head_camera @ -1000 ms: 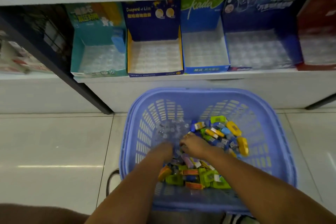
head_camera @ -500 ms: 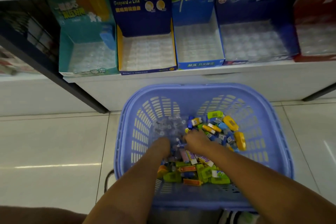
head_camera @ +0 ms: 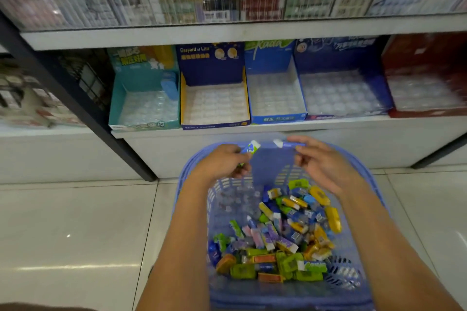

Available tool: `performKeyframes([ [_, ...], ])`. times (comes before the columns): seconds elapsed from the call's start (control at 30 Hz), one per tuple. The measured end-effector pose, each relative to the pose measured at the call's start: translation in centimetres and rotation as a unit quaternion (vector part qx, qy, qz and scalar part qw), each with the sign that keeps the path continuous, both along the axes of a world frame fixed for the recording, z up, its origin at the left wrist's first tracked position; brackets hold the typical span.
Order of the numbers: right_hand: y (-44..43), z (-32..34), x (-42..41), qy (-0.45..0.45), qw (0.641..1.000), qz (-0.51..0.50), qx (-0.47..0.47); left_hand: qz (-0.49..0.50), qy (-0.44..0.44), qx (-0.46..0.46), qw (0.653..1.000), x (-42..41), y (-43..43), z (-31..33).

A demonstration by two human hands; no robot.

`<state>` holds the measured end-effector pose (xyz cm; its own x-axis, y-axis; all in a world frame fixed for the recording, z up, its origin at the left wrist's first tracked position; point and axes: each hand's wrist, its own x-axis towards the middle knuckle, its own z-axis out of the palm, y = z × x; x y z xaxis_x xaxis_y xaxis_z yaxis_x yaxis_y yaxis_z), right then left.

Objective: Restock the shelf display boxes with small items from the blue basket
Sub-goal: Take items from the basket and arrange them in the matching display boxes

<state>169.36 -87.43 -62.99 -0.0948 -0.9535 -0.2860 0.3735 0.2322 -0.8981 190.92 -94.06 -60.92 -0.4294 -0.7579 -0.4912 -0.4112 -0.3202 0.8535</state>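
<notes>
Left hand [head_camera: 222, 163] pinches blue-white eraser [head_camera: 251, 148], right hand [head_camera: 321, 161] pinches blue one [head_camera: 288, 144]. Risk: loose pinch, drop into blue basket [head_camera: 364, 171]; wrong display box [head_camera: 214, 101].

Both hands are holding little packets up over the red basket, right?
Not quite: the head view shows the left hand and right hand each holding a small packet over a blue plastic basket, not a red one.

We count five display boxes [head_camera: 214, 106] on the shelf [head_camera: 252, 129], one basket [head_camera: 366, 209], two hands [head_camera: 222, 164], each holding one item [head_camera: 251, 148], and a heap too many to count.
</notes>
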Motion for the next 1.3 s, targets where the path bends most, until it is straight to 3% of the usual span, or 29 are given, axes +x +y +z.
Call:
performKeyframes([
  [0.17,-4.7,6.4,-0.9,0.233,0.963,-0.078,-0.112,0.123,0.014,-0.221,0.967,-2.3,-1.0,3.4],
  [0.3,-10.5,8.6,-1.0,0.323,0.922,-0.153,-0.151,0.141,-0.027,-0.357,0.923,-4.6,-1.6,3.2],
  [0.43,-16.6,8.8,-0.7,0.506,0.838,-0.128,-0.158,0.096,-0.077,-0.388,0.914,-6.2,-2.7,1.7],
  [0.5,-18.9,8.6,-0.3,0.555,0.807,-0.116,-0.165,0.089,-0.087,-0.387,0.913,-6.5,-3.1,1.0],
  [0.67,-21.8,7.6,0.4,0.593,0.785,-0.056,-0.173,0.103,-0.069,-0.395,0.91,-6.7,-3.0,0.2],
  [0.87,-22.9,6.4,0.0,0.578,0.802,0.065,-0.14,0.133,-0.009,-0.344,0.929,-6.3,-3.1,-0.3],
  [1.2,-22.5,7.0,1.3,0.547,0.831,0.054,-0.089,0.165,0.067,-0.235,0.956,-6.1,-3.1,0.7],
  [1.3,-20.4,7.9,1.6,0.565,0.819,0.032,-0.098,0.195,0.125,-0.183,0.955,-5.8,-2.9,1.5],
])
